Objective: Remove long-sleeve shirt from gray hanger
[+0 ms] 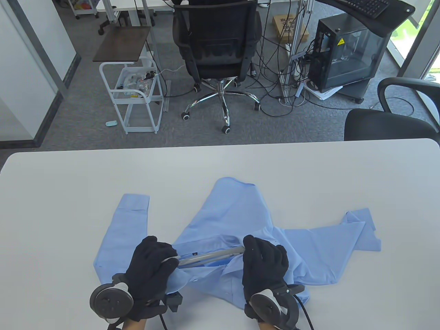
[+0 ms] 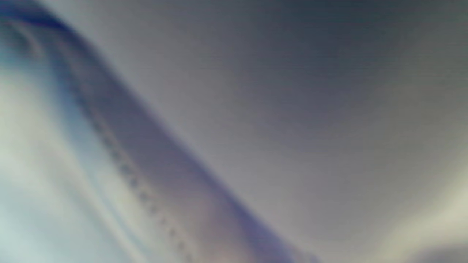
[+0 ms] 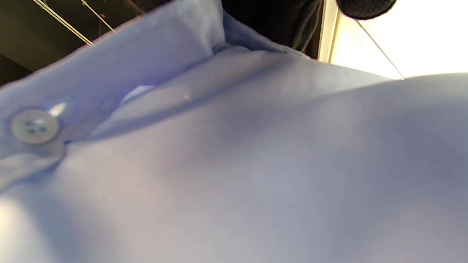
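Observation:
A light blue long-sleeve shirt (image 1: 240, 220) lies crumpled on the white table (image 1: 68, 178), sleeves out to the left and right. A gray hanger (image 1: 209, 257) shows as a bar inside the open collar, between my hands. My left hand (image 1: 153, 263) grips the hanger's left end together with the cloth. My right hand (image 1: 264, 263) rests on the collar and cloth at the hanger's right end; whether it holds the bar is hidden. The left wrist view is a blur of stitched cloth (image 2: 120, 160). The right wrist view shows the shirt (image 3: 256, 164) close up with a white button (image 3: 33, 126).
Beyond the table's far edge stand a black office chair (image 1: 216, 44), a white cart (image 1: 135, 92), a computer tower (image 1: 347, 55) with cables, and a second black chair (image 1: 388, 120) at the right.

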The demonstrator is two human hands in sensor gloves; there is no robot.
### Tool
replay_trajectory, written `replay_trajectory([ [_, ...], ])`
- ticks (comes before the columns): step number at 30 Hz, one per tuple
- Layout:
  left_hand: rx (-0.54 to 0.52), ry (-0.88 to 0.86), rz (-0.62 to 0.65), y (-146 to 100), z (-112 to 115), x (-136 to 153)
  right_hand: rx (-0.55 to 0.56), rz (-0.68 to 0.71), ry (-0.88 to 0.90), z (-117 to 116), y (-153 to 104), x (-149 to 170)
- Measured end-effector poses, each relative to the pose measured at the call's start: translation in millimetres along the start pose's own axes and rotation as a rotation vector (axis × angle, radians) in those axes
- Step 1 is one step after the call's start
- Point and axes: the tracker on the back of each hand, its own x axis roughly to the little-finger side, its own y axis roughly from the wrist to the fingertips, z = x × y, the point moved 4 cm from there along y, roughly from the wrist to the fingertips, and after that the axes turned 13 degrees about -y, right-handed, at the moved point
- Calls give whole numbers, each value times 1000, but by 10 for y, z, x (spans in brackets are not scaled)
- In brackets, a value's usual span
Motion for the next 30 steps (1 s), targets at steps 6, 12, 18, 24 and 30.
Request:
replay_trajectory([
  [6,-10,-25,20,-13,-16,-19,-51,-37,-10,-54,7,53],
  [12,-10,-26,36,-30,5,-38,-73,-75,-32,-97,16,106],
  [18,-22,-66,53,-35,-9,-94,-73,-123,-57,-81,14,177],
  [24,-1,-57,65,-47,36,-119,-72,-144,-71,-82,13,213],
  [30,-27,-96,62,-38,-43,-101,-70,-231,-20,-72,11,334],
])
